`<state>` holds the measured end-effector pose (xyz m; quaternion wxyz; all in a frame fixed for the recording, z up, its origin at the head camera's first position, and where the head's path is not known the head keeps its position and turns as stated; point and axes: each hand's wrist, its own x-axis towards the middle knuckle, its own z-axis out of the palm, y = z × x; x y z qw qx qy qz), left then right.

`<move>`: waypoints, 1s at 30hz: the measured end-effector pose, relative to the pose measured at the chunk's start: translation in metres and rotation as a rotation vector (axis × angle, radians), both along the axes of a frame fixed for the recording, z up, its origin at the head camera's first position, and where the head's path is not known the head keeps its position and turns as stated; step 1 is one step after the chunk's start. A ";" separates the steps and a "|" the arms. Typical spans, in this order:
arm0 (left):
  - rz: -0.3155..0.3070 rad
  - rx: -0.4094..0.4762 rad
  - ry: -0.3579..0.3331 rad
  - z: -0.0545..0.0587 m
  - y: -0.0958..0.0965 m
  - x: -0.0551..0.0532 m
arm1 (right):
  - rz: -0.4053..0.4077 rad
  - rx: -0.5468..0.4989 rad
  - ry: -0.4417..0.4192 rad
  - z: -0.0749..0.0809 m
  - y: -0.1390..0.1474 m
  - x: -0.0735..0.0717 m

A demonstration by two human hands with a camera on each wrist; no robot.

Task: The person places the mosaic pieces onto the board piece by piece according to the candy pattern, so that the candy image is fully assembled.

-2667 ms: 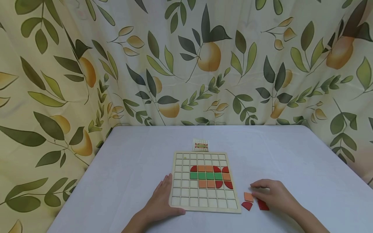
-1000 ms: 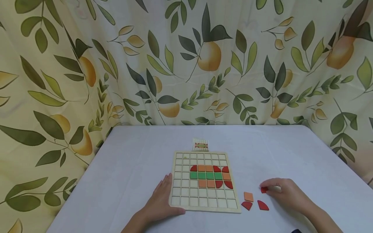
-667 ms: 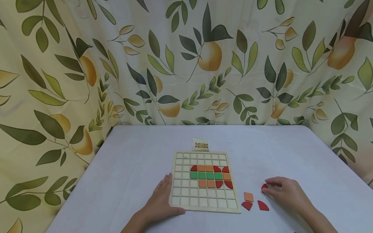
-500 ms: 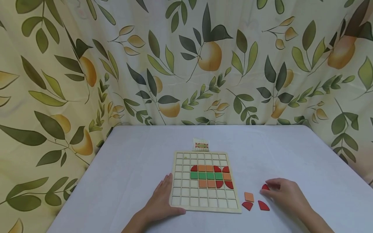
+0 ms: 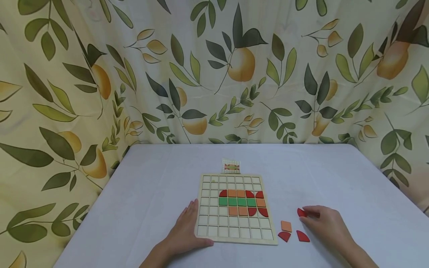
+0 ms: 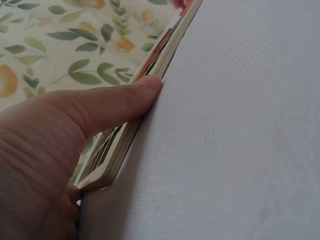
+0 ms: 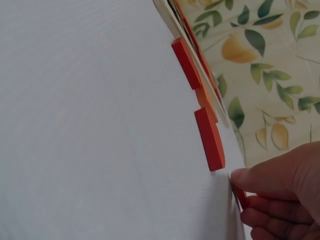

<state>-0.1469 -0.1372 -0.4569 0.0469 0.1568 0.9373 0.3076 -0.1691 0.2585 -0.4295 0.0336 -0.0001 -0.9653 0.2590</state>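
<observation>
Along the left side and front corner of a wooden grid board [image 5: 205,222] rests my left hand [image 5: 183,231], fingers straight, thumb laid on the front edge; the left wrist view shows that thumb [image 6: 125,102] on the board's rim. My right hand [image 5: 330,226] pinches a red quarter-circle tile [image 5: 301,212] between thumb and fingers, right of the board. In the right wrist view the pinched tile [image 7: 241,196] is partly covered by the fingers. Nearby on the table lie an orange square tile [image 5: 286,226] and two red quarter-circle tiles, one nearer the board [image 5: 284,236], another to its right [image 5: 303,236].
Red, orange and green tiles [image 5: 241,202] fill cells in the board's middle and right. Behind the board stands a small pattern card [image 5: 231,166]. A white cloth covers the table [image 5: 161,167], and a leaf-and-fruit patterned curtain [image 5: 214,111] hangs beyond it.
My right hand has moved away from the loose tiles to the right, picked up a red quarter-circle tile and turned it between its fingers. My left hand stays on the board.
</observation>
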 end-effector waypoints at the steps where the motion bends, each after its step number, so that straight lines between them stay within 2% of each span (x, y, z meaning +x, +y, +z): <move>1: 0.001 0.005 0.000 0.000 0.000 0.000 | -0.004 -0.006 0.003 0.000 -0.002 0.000; 12: 0.008 -0.001 0.009 -0.001 -0.001 -0.001 | -0.015 -0.050 -0.004 0.000 -0.031 -0.002; 20: 0.002 0.003 0.019 -0.002 -0.001 -0.001 | 0.039 -0.066 0.025 0.007 -0.050 0.001; 30: -0.008 0.017 0.016 -0.004 0.000 -0.001 | 0.106 -0.098 0.058 0.009 -0.077 -0.005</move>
